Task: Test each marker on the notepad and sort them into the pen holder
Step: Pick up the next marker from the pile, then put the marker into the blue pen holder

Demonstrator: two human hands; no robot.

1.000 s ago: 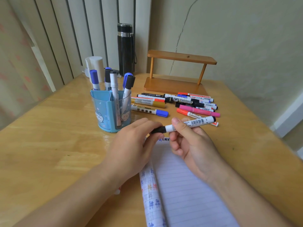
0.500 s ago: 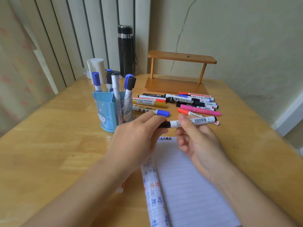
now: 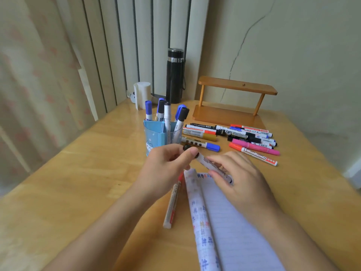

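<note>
"WHITEBOARD" printed along white barrel of red marker (image 3: 254, 154). Labels on other markers (image 3: 237, 133) and characters heading notepad (image 3: 234, 222) too blurred to read.

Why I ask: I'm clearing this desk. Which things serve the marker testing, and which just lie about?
Job: held marker, gripped by left hand and right hand; notepad; pen holder; loose markers; red-capped marker beside the notepad.
Lying about: black flask; wooden rack; white roll.

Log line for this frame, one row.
stage: pre-test | left hand: pinches black cap, looks off | right hand: holds white marker above notepad far end | pen holder: several markers in
</note>
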